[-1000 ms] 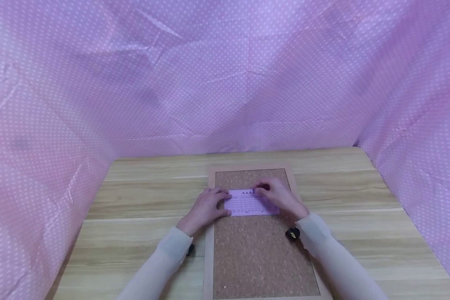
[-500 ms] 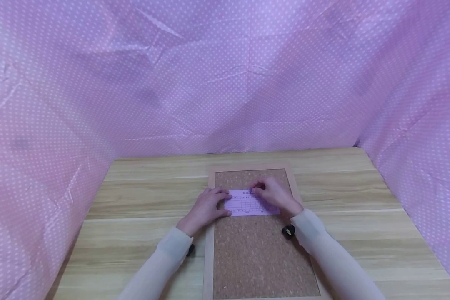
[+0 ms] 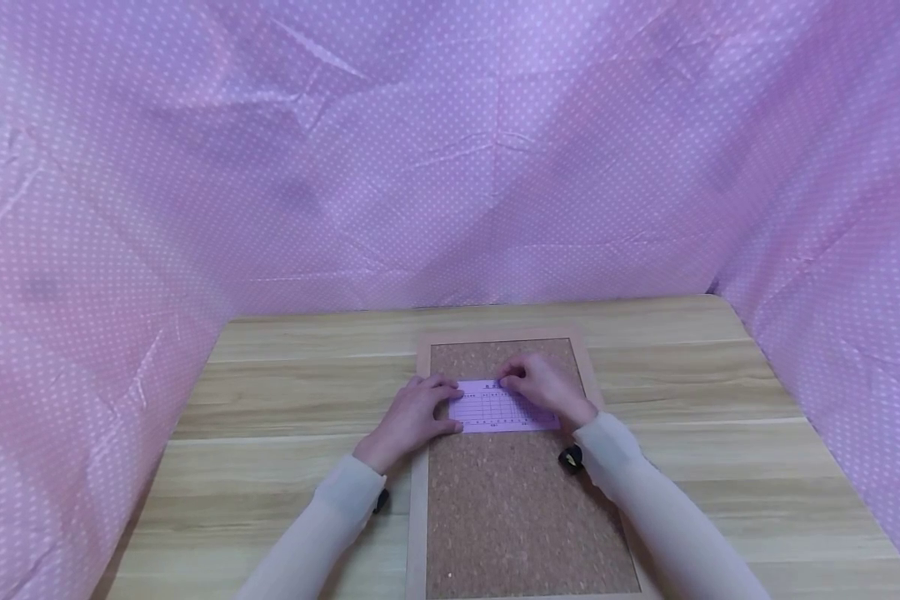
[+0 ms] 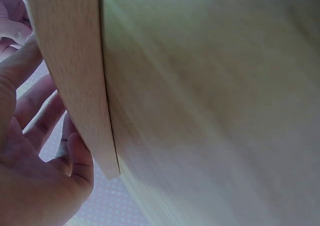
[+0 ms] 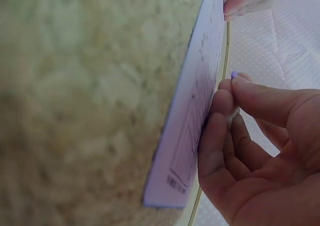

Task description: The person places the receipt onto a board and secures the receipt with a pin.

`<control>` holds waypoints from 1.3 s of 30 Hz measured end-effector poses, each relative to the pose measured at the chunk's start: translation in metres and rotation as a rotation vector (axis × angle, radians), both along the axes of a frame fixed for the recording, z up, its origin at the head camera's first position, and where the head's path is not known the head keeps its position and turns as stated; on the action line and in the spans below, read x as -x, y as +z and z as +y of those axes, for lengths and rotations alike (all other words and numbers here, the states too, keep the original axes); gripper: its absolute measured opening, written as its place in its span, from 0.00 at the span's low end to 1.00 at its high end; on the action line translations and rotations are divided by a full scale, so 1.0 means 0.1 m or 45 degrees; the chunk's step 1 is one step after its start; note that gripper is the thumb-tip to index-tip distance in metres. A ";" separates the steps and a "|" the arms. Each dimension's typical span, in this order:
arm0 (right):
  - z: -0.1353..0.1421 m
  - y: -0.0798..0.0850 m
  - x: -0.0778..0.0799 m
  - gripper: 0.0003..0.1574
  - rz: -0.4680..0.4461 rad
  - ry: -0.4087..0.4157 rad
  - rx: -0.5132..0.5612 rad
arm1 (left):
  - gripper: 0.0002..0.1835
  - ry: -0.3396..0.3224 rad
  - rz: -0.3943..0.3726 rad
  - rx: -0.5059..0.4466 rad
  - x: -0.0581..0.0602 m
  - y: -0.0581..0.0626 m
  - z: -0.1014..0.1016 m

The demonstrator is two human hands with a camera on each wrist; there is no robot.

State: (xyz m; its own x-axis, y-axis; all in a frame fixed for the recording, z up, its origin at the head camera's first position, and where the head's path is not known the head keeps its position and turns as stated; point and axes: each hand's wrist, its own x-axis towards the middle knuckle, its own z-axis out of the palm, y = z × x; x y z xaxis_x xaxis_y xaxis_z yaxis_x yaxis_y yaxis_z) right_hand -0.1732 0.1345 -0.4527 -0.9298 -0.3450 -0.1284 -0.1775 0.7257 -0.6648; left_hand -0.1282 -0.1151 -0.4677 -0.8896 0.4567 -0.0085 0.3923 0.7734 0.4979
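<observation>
A printed paper slip with a ruled table lies across the upper part of a wood-framed cork board. My left hand rests at the slip's left end, its fingertips near the top corner and its thumb near the bottom one. Over the slip's top edge, close to the middle, is my right hand. Between its thumb and forefinger it pinches a small purple pin-like piece, mostly hidden by the fingertips. The other right fingers curl beside the paper. In the left wrist view, the board's frame partly hides the left fingertips.
The board lies on a wood-grain table. Pink dotted cloth hangs behind the table and along both sides. A black device sits at the right wrist, and another at the left wrist.
My right hand has shifted slightly left along the slip's top edge, still pinching. The left hand, the slip and the board have stayed where they were.
</observation>
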 end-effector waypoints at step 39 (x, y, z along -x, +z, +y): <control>-0.07 0.06 0.09 0.09 -0.087 0.043 -0.042 | 0.28 -0.001 0.008 0.004 0.00 0.01 0.00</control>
State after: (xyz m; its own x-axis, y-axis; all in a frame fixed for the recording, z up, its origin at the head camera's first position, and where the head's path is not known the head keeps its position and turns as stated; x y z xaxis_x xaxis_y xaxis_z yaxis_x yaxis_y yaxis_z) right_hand -0.1826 0.1279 -0.4470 -0.9063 -0.3704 -0.2033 -0.1570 0.7419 -0.6519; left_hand -0.1279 -0.1148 -0.4666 -0.8891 0.4576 -0.0042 0.3963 0.7744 0.4933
